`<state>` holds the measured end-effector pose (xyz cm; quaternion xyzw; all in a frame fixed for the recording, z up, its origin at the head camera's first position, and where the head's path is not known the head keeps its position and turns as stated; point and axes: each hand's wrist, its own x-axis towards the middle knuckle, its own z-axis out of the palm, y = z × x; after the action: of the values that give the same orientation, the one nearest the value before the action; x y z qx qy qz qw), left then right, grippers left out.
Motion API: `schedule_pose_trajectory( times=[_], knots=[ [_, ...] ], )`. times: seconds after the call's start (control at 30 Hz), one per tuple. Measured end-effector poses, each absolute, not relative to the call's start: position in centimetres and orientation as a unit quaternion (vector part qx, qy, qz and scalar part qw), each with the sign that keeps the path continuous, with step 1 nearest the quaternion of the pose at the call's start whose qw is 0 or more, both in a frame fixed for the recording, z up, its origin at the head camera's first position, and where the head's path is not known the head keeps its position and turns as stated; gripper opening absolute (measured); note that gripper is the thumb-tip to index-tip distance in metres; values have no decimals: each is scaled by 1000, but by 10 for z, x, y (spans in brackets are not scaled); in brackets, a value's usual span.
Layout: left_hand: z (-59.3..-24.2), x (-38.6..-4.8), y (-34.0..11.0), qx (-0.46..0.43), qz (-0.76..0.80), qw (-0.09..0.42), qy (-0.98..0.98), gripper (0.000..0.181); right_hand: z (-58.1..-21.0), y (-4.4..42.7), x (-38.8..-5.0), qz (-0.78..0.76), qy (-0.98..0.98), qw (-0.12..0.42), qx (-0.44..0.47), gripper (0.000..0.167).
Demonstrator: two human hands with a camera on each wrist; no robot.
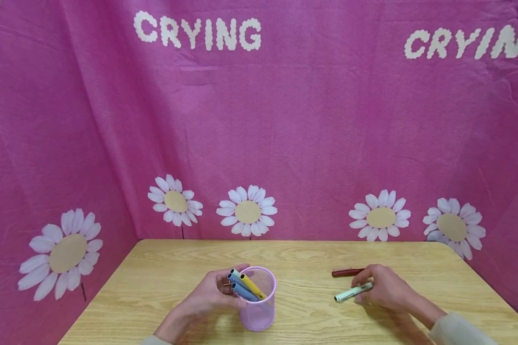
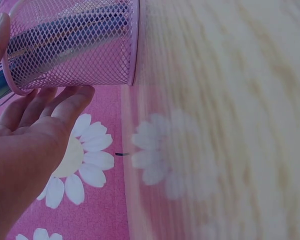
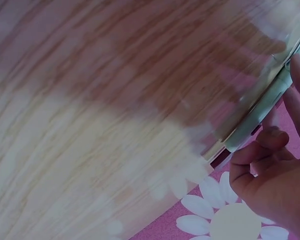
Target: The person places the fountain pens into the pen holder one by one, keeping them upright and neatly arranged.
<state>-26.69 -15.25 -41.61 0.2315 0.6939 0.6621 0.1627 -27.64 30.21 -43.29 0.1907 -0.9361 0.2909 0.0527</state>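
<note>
A pink mesh cup [image 1: 257, 317] stands upright on the table, holding several pens, blue ones and a yellow pen [image 1: 253, 286] among them. My left hand [image 1: 207, 294] grips the cup from its left side; in the left wrist view, the fingers of that hand [image 2: 35, 145] lie against the mesh [image 2: 75, 47]. At the right, my right hand [image 1: 386, 287] pinches the right end of a light green pen [image 1: 353, 292]. The right wrist view shows the thumb on this green pen [image 3: 265, 105], with the hand [image 3: 275, 175] beside it. Just behind lies a dark red pen [image 1: 348, 272], its right end hidden by the fingers.
The light wooden table [image 1: 302, 258] has its far edge against a pink cloth [image 1: 302, 143] printed with white daisies and lettering. More of that cloth hangs along the left and right sides. Table surface lies between the cup and the two loose pens.
</note>
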Motion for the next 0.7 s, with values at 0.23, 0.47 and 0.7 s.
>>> schedule_pose_trajectory(
  times=[0.23, 0.47, 0.7],
  knots=[
    [-415, -266, -153, 226, 665, 165, 693, 77, -433, 298, -275, 296, -937, 31, 186, 22],
    [-416, -266, -153, 225, 666, 168, 691, 77, -434, 293, -272, 302, -928, 17, 217, 19],
    [-417, -267, -153, 231, 665, 162, 691, 75, -431, 293, -272, 307, -929, 1, 207, 23]
  ],
)
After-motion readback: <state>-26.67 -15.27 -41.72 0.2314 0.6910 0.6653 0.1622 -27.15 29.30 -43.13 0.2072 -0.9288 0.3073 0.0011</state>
